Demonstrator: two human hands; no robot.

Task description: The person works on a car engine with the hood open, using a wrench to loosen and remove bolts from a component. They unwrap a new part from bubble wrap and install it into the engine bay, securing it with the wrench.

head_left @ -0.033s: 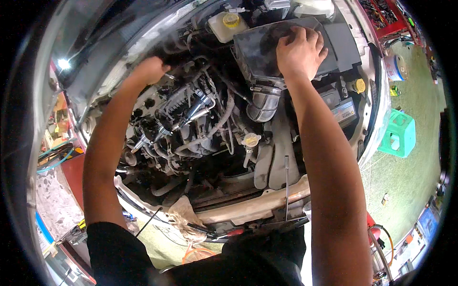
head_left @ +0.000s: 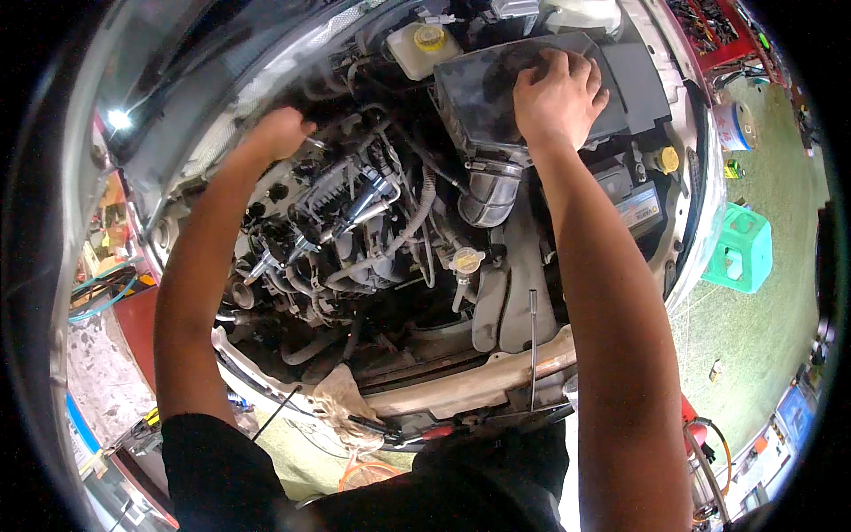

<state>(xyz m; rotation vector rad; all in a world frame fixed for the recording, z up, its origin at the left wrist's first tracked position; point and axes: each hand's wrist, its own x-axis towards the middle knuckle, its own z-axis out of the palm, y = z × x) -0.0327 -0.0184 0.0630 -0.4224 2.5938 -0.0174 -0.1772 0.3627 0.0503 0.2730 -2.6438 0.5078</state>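
My left hand (head_left: 281,133) is closed at the back of the engine (head_left: 337,217). A short, shiny metal tool (head_left: 316,142) pokes out beside its fingers; most of it is hidden, so its kind does not show. Resting with spread, slightly bent fingers, my right hand (head_left: 560,99) lies on top of the black air filter box (head_left: 479,97). From that box a ribbed intake duct (head_left: 489,193) comes down toward me. Silver metal parts with a tube (head_left: 368,202) lie along the engine between my arms.
A long thin metal rod (head_left: 533,346) stands at the front crossbeam (head_left: 479,377). A dirty cloth (head_left: 347,408) hangs over the front edge. The raised hood (head_left: 213,62) is at the upper left. On the floor at right stands a green stool (head_left: 743,248).
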